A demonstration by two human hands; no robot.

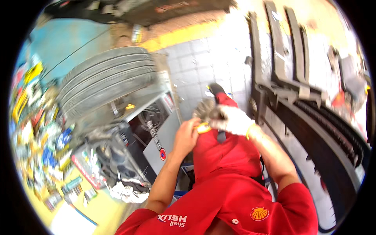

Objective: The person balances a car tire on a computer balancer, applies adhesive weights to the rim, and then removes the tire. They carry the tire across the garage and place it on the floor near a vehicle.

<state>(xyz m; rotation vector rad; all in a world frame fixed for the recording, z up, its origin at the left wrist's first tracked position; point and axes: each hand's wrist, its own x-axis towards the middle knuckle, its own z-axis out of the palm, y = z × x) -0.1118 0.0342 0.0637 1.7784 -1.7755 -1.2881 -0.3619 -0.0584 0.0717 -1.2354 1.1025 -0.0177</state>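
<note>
A vehicle workshop: big tyre [105, 76], steel ramp [282, 58], tiled floor [196, 62].

Single head view, yours: looks steeply down from above, close over your left hand [187, 136] and right hand [232, 120], floor beyond them; rim bends straight edges.

Small colourful packets [37, 129] in yellow, blue and red crowd the left wall, and a round red sticker [162, 154] sits on the grey machine panel [166, 135].
</note>
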